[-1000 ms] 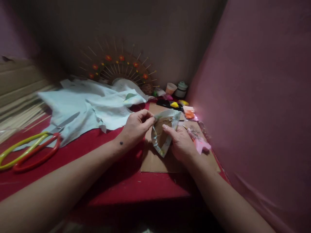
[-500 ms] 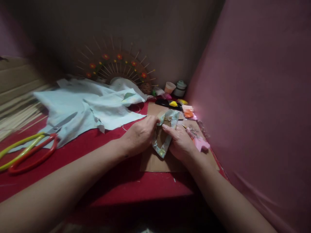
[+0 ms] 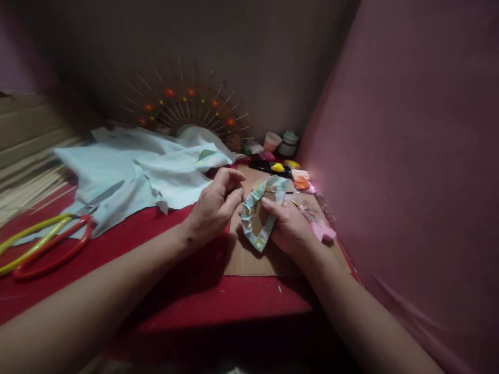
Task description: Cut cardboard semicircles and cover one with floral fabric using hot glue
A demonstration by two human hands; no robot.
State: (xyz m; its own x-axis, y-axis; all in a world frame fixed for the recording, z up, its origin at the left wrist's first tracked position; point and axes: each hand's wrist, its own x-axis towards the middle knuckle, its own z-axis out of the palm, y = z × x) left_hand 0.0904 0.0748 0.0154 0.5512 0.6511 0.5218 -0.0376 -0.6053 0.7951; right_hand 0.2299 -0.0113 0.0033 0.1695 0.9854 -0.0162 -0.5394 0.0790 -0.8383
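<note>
My right hand grips a leaf-shaped cardboard piece wrapped in pale printed fabric, held tilted above a flat sheet of brown cardboard. Its thumb lies across the piece's upper right edge. My left hand hovers just left of the piece with fingers curled and apart, touching nothing that I can see. Both forearms reach in over the red table top.
Pale blue cloth is spread at the left with big scissors, red and yellow handled. A fan-shaped stick ornament with red flowers leans on the back wall. Small cups, jars and coloured bits sit by the pink wall at right.
My left hand has let go of the fabric-wrapped piece and lifted slightly left. The fabric edge is now folded tighter around the cardboard, and my right hand still holds it.
</note>
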